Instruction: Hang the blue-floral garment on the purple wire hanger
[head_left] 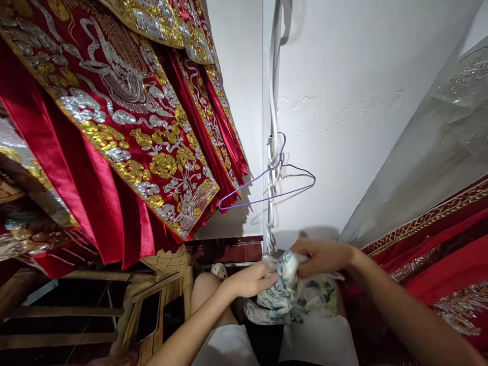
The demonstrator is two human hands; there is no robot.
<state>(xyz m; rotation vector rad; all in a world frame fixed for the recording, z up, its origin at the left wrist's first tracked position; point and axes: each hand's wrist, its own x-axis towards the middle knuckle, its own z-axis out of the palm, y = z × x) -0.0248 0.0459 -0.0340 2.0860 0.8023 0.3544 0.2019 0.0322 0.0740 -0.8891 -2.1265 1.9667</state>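
Observation:
A bunched piece of white cloth with a blue and green floral print (pixel 280 300) lies over my lap. Its upper end is gathered up between both hands. My left hand (pixel 253 279) grips the cloth from the left, fingers closed on it. From the right, my right hand (pixel 320 256) holds the same gathered part, its fingers curled and partly hidden behind the fabric. Folds hang down over my knees. Whether the cloth is a garment I cannot tell. Above the hands, a purple wire hanger (pixel 267 201) hangs bare from a white strap (pixel 273 91).
Red embroidered garments with gold and silver sequins (pixel 163 165) hang at the left. A wooden bench (pixel 129 305) with a phone (pixel 148 316) on it stands at lower left. More red beaded fabric (pixel 442 264) and clear plastic sheeting (pixel 430 132) are at the right. A white wall (pixel 343 66) rises ahead.

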